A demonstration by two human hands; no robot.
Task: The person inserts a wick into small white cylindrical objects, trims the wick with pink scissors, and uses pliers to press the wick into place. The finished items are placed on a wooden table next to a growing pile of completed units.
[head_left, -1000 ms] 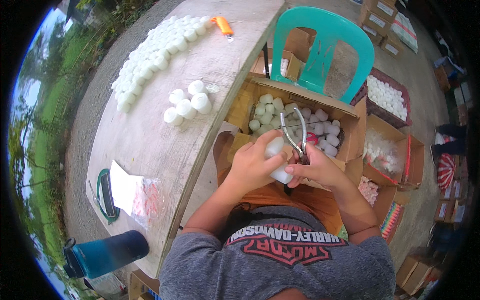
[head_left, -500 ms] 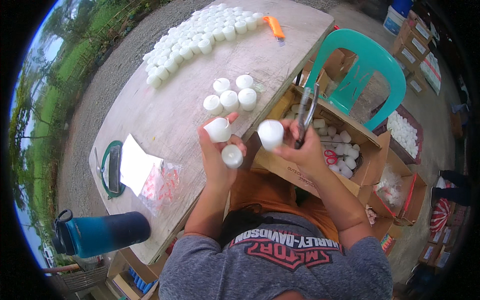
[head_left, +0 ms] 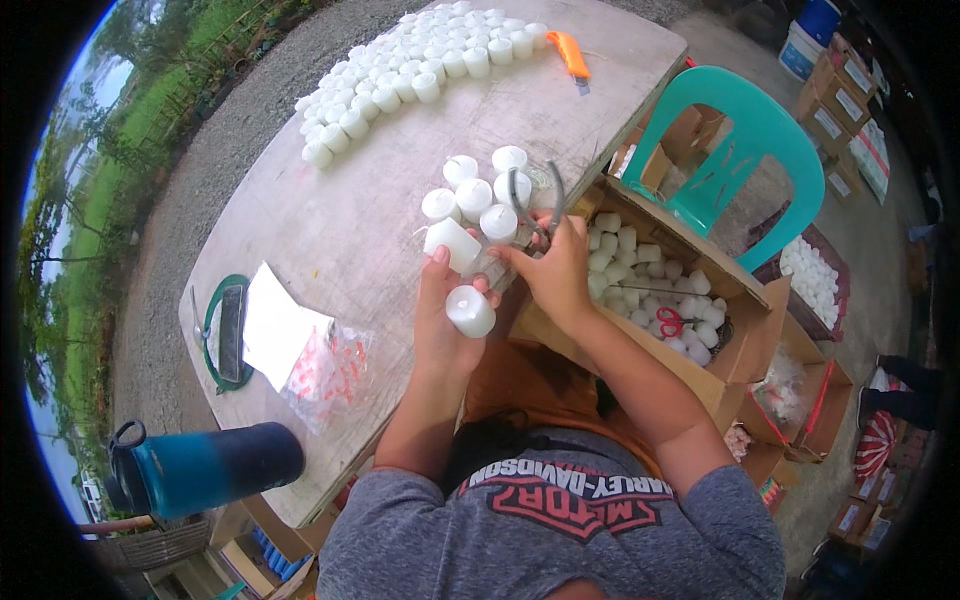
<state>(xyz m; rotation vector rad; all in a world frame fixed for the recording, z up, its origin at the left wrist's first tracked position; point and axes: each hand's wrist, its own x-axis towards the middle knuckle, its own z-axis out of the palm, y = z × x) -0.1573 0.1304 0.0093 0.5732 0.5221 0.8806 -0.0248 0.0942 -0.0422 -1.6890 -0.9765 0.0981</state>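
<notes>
Two white votive candles are in my left hand [head_left: 440,310]: an upper candle [head_left: 452,245] between thumb and fingers, its wick sticking out, and a lower candle [head_left: 470,312] at the curled fingers. My right hand [head_left: 558,275] is closed around a grey metal tool [head_left: 557,190] that resembles pliers, its two curved arms spread and pointing away from me. Just beyond the right fingertips a white candle [head_left: 498,223] stands at the near edge of a small cluster of candles [head_left: 473,199] on the table. Whether those fingertips still touch it cannot be made out.
Rows of candles [head_left: 425,88] and an orange cutter [head_left: 570,55] occupy the table's [head_left: 370,210] far end. Left are white paper [head_left: 280,330], a plastic bag [head_left: 335,370] and a blue bottle [head_left: 215,467]. Right: an open carton [head_left: 740,345] of candles with red scissors [head_left: 670,320], a green chair [head_left: 735,100].
My right hand has moved left and away from me, bringing its candle to the small cluster on the table. The tool's arms have spread apart. My left hand keeps its two candles.
</notes>
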